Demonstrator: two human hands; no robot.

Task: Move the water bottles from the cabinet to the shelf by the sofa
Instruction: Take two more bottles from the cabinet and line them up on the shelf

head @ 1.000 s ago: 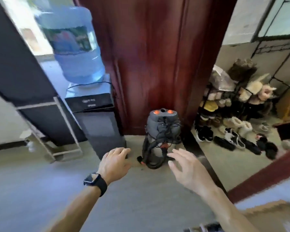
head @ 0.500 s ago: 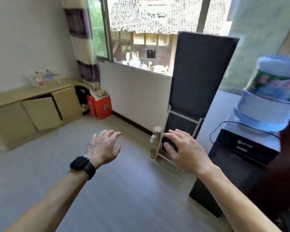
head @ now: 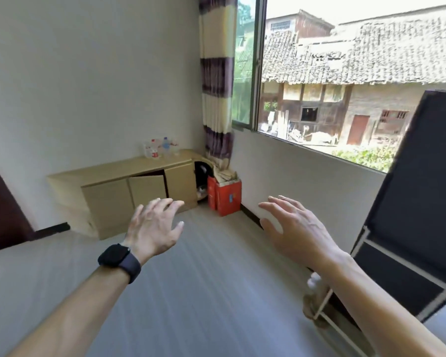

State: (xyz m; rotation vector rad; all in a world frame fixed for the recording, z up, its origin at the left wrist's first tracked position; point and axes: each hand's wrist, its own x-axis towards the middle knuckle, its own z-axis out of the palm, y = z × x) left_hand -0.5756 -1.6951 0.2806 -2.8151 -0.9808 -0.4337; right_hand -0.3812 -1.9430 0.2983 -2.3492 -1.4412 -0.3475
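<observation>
Several clear water bottles [head: 160, 148] with red and blue labels stand on top of a low beige cabinet [head: 106, 194] against the far wall. One cabinet door hangs slightly ajar. My left hand [head: 153, 226], with a black watch on the wrist, is held out in front of me, fingers spread and holding nothing. My right hand [head: 295, 228] is also out in front, fingers straight and holding nothing. Both hands are well short of the cabinet. No sofa or shelf is in view.
A red box [head: 225, 198] sits in the corner under a striped curtain [head: 216, 81] by the window. A black panel on a white frame [head: 412, 202] leans at the right. A dark red door edge [head: 0, 210] shows at the left. Grey floor lies between me and the cabinet.
My view has swung left from the door and water dispenser to the room's far corner. The cabinet with the bottles now sits near the centre. Both hands stay out in front, holding nothing.
</observation>
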